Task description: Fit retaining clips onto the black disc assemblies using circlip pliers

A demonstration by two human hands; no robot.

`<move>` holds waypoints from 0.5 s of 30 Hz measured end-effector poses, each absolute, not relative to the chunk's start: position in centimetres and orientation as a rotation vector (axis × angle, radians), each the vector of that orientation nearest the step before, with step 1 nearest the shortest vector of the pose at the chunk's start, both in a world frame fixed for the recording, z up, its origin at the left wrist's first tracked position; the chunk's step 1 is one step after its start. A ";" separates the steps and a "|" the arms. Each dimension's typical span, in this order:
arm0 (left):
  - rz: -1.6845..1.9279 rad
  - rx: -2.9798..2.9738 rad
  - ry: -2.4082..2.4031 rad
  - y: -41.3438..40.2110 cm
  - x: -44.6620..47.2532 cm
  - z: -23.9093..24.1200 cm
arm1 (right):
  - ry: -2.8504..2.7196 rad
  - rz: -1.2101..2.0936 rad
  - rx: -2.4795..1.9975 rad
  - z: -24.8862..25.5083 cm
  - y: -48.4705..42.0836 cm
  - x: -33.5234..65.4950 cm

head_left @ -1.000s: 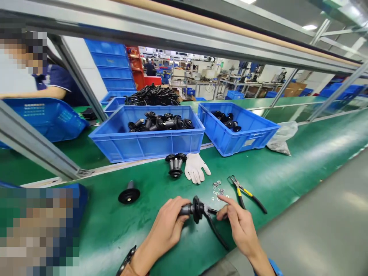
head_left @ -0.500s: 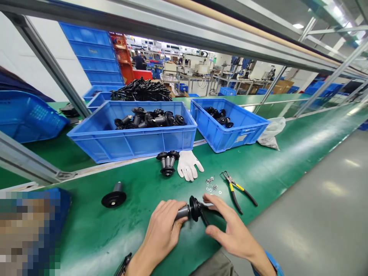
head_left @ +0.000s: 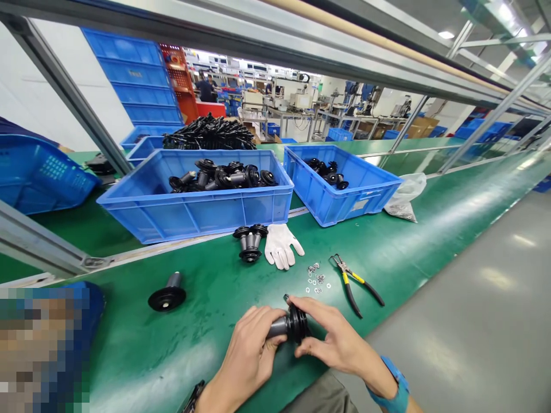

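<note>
My left hand (head_left: 246,347) is wrapped round the grey cylindrical body of a spool-like part (head_left: 279,328). At that part's right end, the thumb and fingers of my right hand (head_left: 333,335) grip a black ribbed disc (head_left: 297,322); its far side is hidden by the fingers. Beyond my hands lie several small metal rings (head_left: 317,279) and open circlip pliers (head_left: 353,281) with black-and-yellow handles. A similar part with a wide black disc (head_left: 167,299) stands disc-down to the left. More such parts (head_left: 250,244) sit beside a white glove (head_left: 283,246).
Two blue crates (head_left: 202,212) (head_left: 357,203) with black-and-grey parts stand behind, near a clear plastic bag (head_left: 404,198). A heap of thin black pieces (head_left: 210,133) lies farther back. A metal post (head_left: 69,92) rises at left; the green bench's edge runs along the right.
My right hand has moved left, bringing the black disc piece from a slight distance up against the end of the part in my left hand. The view has shifted slightly.
</note>
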State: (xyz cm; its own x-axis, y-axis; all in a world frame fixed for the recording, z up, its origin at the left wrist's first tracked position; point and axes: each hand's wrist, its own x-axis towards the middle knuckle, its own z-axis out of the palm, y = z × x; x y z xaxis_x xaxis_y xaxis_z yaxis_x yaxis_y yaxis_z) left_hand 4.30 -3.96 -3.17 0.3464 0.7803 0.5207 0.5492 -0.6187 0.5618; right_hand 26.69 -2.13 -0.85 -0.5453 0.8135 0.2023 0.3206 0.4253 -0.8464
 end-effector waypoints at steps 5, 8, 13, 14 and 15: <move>0.967 2.382 1.194 -4.1 3.9 -2.2 | -2.166 0.901 -1.053 -0.9 -2.6 26.8; 0.816 2.440 1.216 -3.8 3.5 -1.7 | -2.305 0.704 -1.056 0.6 -3.3 26.3; 0.859 2.124 1.360 -3.0 3.0 -2.4 | -2.438 0.216 -0.964 7.5 -5.0 26.6; 0.889 2.009 1.415 -2.8 2.9 -2.6 | -2.444 0.129 -0.915 8.7 -5.5 27.1; 0.920 1.892 1.459 -2.6 2.8 -2.7 | -2.453 0.050 -0.843 9.4 -6.2 27.8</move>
